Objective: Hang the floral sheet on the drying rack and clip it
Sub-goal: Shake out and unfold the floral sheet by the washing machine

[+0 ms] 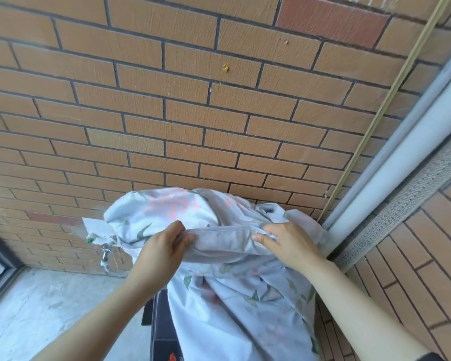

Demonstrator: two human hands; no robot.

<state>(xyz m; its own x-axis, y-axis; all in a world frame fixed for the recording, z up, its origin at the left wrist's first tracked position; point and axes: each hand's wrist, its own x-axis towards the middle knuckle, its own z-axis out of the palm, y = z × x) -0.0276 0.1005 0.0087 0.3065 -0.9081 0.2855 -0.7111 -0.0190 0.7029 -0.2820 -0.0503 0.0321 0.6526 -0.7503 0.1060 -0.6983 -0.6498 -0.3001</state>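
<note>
The floral sheet (pixel 219 287) is pale blue-white with pink flowers and green leaves. It is bunched up in front of me, and its lower part hangs down the middle of the view. My left hand (pixel 162 254) pinches the hemmed edge at its left end, thumb on top. My right hand (pixel 284 243) grips the same hem further right, fingers curled over the fabric. The hem is stretched roughly level between both hands. No drying rack or clips are in sight.
A brown brick wall (pixel 193 100) fills the view ahead. A metal tap (pixel 106 252) sticks out of it low on the left, just beside the sheet. A pale pipe (pixel 401 162) runs diagonally on the right. A dark box (pixel 163 332) stands below on the concrete floor (pixel 50 308).
</note>
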